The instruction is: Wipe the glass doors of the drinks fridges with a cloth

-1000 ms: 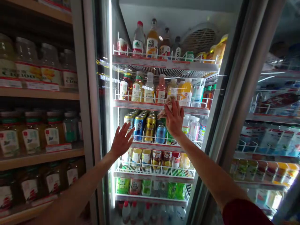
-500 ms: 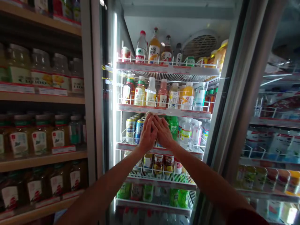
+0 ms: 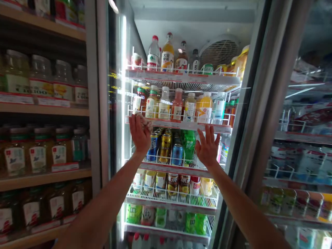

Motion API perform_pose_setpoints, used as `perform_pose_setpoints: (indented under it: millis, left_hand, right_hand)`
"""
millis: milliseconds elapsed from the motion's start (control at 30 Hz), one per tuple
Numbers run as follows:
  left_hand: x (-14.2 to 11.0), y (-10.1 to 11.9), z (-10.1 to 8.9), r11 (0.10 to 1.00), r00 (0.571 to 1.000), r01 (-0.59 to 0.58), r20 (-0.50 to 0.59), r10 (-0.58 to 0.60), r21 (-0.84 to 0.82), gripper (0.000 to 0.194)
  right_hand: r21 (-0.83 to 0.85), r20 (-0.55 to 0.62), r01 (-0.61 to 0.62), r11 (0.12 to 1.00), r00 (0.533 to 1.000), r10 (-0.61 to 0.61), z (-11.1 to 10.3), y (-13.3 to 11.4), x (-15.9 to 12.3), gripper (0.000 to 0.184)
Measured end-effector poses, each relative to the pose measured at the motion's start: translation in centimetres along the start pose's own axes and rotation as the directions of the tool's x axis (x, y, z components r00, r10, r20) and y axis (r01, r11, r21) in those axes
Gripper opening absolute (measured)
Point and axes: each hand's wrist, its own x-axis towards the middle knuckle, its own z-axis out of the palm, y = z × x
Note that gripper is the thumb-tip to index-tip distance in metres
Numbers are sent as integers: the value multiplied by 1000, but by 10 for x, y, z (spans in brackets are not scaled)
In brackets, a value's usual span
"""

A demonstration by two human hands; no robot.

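Note:
My left hand (image 3: 140, 135) is raised in front of the drinks fridge. It holds a crumpled light cloth (image 3: 145, 125), which shows past its fingers, against what looks like the glass door (image 3: 116, 103). Behind the cloth is the left part of a white shelf edge (image 3: 178, 123). Farther right, my right hand (image 3: 208, 147) has its fingers spread and holds nothing. It is up at the glass, in front of bottles beside a green bottle (image 3: 189, 141); whether its palm touches the glass, I cannot tell.
Wire shelves behind the glass carry bottles and cans, such as a gold can (image 3: 165, 148). On the left stands a wooden shelf unit (image 3: 44, 110) with bottled drinks. A metal door frame (image 3: 269, 103) runs down the right, beside another fridge section with packs (image 3: 287, 197).
My hands were together at the middle of the glass and have parted. The left has moved left and slightly up with the cloth; the right has moved right with fingers spread.

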Motion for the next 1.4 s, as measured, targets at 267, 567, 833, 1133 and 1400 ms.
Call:
perform_pose_setpoints:
  millis: [267, 567, 833, 1133, 1400]
  left_hand:
    - [-36, 38, 11, 913, 877, -401, 255, 407, -80, 41]
    - [-24, 20, 3, 970, 959, -243, 160, 236, 29, 47]
    - [-10, -37, -16, 991, 1000, -7, -10, 8, 133, 58]
    - [-45, -8, -21, 824, 767, -554, 310, 562, -123, 51]
    - [-53, -24, -28, 912, 878, -410, 263, 401, -23, 50]
  right_hand:
    - [25, -14, -21, 999, 1000, 21, 2, -5, -9, 53]
    - [14, -43, -74, 997, 996, 75, 8, -12, -18, 53]
    - [-1, -46, -73, 997, 996, 73, 8, -14, -19, 51]
    - [18, -59, -55, 998, 997, 56, 10, -13, -23, 50]
    - [5, -58, -96, 995, 994, 96, 10, -19, -25, 50]
